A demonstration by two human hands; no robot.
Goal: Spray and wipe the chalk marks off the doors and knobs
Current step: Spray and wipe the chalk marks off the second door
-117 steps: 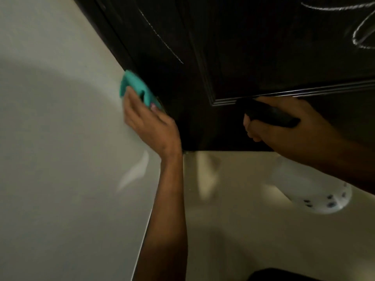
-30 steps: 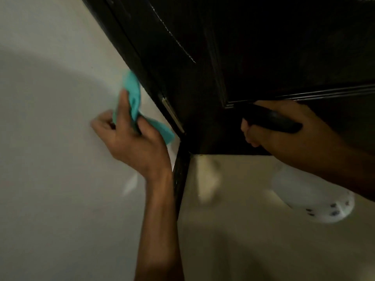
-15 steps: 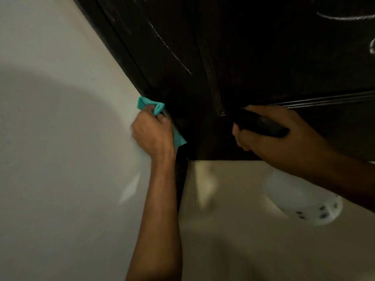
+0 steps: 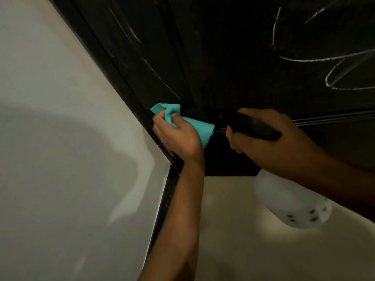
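- one teal cloth point(image 4: 193, 126) is being gripped in the curled left hand point(image 4: 178, 136) against the dark door point(image 4: 233, 63) at frame centre.
- one spray bottle point(image 4: 292, 201) is being held by the right hand point(image 4: 269, 142), just right of the cloth.
- chalk marks point(image 4: 332, 57) are showing at upper right.

One head-worn camera looks forward and down, close to the dark door point(image 4: 233, 57), with wall left and floor near.
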